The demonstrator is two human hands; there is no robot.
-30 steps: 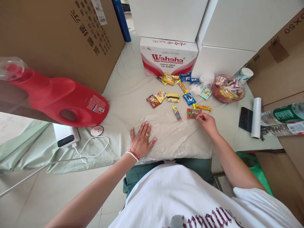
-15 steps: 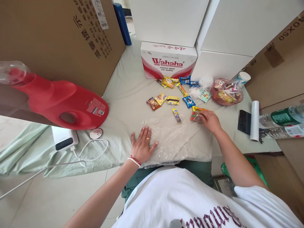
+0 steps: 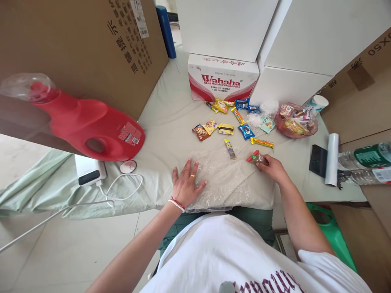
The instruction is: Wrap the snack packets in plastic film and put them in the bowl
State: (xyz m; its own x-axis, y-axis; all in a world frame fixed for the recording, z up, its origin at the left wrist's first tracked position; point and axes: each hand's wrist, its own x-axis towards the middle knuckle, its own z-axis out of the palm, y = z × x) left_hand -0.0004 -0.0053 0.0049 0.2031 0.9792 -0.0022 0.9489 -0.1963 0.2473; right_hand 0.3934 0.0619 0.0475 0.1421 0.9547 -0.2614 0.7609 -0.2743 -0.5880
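Right hand (image 3: 273, 167) pinches a brown packet (image 3: 257, 158)

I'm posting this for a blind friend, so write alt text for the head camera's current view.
A person's right hand holds a small brown snack packet; the left hand rests palm-down at the edge of clear plastic sheeting. Wrapped snacks lie scattered beyond, before a Wahaha carton, with a large red bottle at left.

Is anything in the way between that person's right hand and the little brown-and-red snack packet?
Nothing visible: the right hand holds the brown-and-red snack packet directly. The yellow-and-orange snack stick lies beyond them, not between.
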